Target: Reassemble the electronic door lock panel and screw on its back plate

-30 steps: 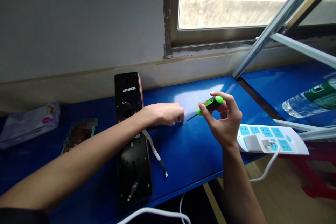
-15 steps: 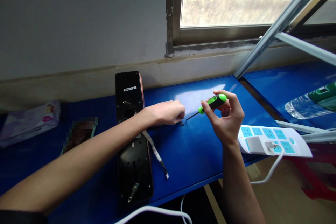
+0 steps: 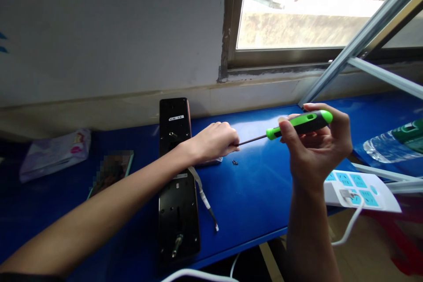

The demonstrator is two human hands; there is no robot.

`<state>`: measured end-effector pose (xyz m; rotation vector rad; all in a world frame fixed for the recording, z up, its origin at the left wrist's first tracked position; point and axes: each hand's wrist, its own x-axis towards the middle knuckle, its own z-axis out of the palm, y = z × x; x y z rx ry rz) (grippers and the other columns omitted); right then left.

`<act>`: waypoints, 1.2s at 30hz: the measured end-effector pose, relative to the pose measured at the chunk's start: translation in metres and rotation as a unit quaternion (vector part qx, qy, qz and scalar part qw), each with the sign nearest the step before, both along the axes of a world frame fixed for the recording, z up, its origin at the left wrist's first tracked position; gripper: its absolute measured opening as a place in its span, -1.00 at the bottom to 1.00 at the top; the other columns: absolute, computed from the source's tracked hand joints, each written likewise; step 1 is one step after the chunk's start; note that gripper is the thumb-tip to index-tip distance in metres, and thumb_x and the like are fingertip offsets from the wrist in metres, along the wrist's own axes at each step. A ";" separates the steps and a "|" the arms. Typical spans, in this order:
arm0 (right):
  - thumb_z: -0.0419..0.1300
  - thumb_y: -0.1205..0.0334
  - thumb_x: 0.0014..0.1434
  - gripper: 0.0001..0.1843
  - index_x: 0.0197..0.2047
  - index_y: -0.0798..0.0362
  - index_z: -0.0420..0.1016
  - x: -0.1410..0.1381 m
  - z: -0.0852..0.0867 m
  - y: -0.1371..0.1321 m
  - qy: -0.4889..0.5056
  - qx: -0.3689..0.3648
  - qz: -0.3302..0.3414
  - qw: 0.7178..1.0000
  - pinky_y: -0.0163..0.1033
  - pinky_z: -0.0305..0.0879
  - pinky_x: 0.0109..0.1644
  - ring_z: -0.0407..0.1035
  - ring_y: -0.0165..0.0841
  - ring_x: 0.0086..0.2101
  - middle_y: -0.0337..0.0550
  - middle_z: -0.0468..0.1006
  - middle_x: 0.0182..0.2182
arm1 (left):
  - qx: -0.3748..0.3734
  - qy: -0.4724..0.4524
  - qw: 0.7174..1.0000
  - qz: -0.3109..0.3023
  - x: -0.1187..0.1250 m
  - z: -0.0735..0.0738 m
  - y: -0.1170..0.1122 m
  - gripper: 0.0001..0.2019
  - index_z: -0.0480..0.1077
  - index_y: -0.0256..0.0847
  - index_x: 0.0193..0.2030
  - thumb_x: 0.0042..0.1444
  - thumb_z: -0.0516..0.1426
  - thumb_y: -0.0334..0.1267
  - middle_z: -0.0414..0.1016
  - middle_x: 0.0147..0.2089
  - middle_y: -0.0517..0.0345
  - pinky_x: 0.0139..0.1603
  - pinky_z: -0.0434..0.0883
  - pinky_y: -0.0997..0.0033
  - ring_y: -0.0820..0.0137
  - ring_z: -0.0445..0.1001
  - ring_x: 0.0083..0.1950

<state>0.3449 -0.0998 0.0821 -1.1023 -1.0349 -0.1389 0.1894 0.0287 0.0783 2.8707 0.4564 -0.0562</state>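
Observation:
My right hand (image 3: pixel 317 145) holds a green and black screwdriver (image 3: pixel 304 123) by its handle, the shaft pointing left. At the shaft's tip, the fingers of my left hand (image 3: pixel 218 141) are pinched together; whatever is between them is hidden. Just below the tip, a small cluster of dark screws (image 3: pixel 235 162) lies on the blue tabletop (image 3: pixel 244 202). Under my left forearm lies a long black panel (image 3: pixel 176 220) with a "CE 16" label and metal posts. A cable (image 3: pixel 204 196) with a white plug trails from its right side. A shiny-edged object (image 3: pixel 214 161) shows partly beneath my left hand.
A white power strip (image 3: pixel 386 198) with a plugged-in charger sits at the right, below a plastic bottle (image 3: pixel 390 143). Metal frame bars (image 3: pixel 357 35) slant across the right. At the left lie a phone-like object (image 3: pixel 114 167) and a purple-white packet (image 3: pixel 56 152).
The screwdriver has risen and moved right with my right hand, away from the screws. Its tip now meets the fingers of my left hand. The whole view has shifted somewhat.

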 end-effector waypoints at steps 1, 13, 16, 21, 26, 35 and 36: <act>0.52 0.30 0.07 -0.60 -0.05 -0.05 0.54 -0.002 0.003 0.001 0.002 0.004 0.004 1.000 -0.15 0.60 -0.40 0.61 -0.28 -0.41 -0.25 0.57 -0.31 | -0.002 -0.006 1.000 0.008 -0.004 0.004 0.000 -0.79 0.69 -0.20 -0.25 0.35 0.23 -0.21 0.68 -0.31 -0.03 -0.28 0.30 0.34 0.21 0.63 -0.25; 0.52 0.33 0.10 -0.44 0.12 -0.27 0.56 -0.045 0.044 0.025 -0.123 0.036 0.109 0.986 -0.04 0.72 -0.16 0.65 -0.21 -0.19 -0.17 0.51 0.06 | -0.050 -0.164 0.978 0.121 -0.090 0.029 -0.004 -0.85 0.68 -0.18 -0.31 0.25 0.34 -0.20 0.68 -0.33 0.10 -0.22 0.43 0.36 0.32 0.59 -0.28; 0.49 0.28 0.15 -0.50 0.11 -0.25 0.53 -0.063 0.050 0.036 -0.141 0.035 0.122 0.982 -0.02 0.73 -0.11 0.65 -0.20 -0.18 -0.17 0.53 0.02 | -0.055 -0.275 0.949 0.145 -0.116 0.021 -0.007 -0.88 0.67 -0.18 -0.32 0.23 0.35 -0.23 0.68 -0.29 0.07 -0.07 0.53 0.30 0.24 0.60 -0.08; 0.49 0.18 0.18 -0.48 0.16 -0.23 0.47 -0.088 0.054 0.053 -0.176 0.039 0.171 0.969 -0.04 0.73 -0.10 0.64 -0.23 -0.18 -0.22 0.58 -0.10 | -0.034 -0.379 0.908 0.179 -0.145 0.000 -0.013 -0.89 0.66 -0.21 -0.29 0.24 0.35 -0.26 0.69 -0.26 0.04 0.01 0.57 0.23 0.21 0.59 0.00; 0.48 0.24 0.17 -0.48 0.16 -0.22 0.48 -0.107 0.056 0.069 -0.210 0.050 0.207 0.954 -0.06 0.71 -0.13 0.64 -0.25 -0.21 -0.19 0.60 0.01 | -0.020 -0.415 0.883 0.219 -0.160 -0.018 -0.016 -0.81 0.67 -0.18 -0.07 0.20 0.39 -0.21 0.73 -0.04 -0.01 0.21 0.54 0.04 0.12 0.55 0.16; 0.42 0.22 0.24 -0.59 0.14 -0.14 0.50 -0.137 0.046 0.094 -0.275 -0.009 0.214 0.937 -0.12 0.69 -0.20 0.65 -0.27 -0.26 -0.23 0.67 -0.10 | -0.016 -0.402 0.867 0.293 -0.174 -0.050 -0.014 -0.68 0.59 -0.10 0.14 0.28 0.32 -0.13 0.58 0.25 -0.02 0.38 0.45 -0.05 0.12 0.51 0.29; 0.42 0.21 0.24 -0.59 0.14 -0.14 0.50 -0.138 0.044 0.096 -0.277 -0.013 0.216 0.936 -0.14 0.68 -0.20 0.65 -0.28 -0.25 -0.22 0.68 -0.08 | -0.019 -0.402 0.867 0.295 -0.174 -0.053 -0.014 -0.68 0.59 -0.10 0.14 0.28 0.32 -0.13 0.58 0.25 -0.02 0.39 0.44 -0.05 0.12 0.51 0.30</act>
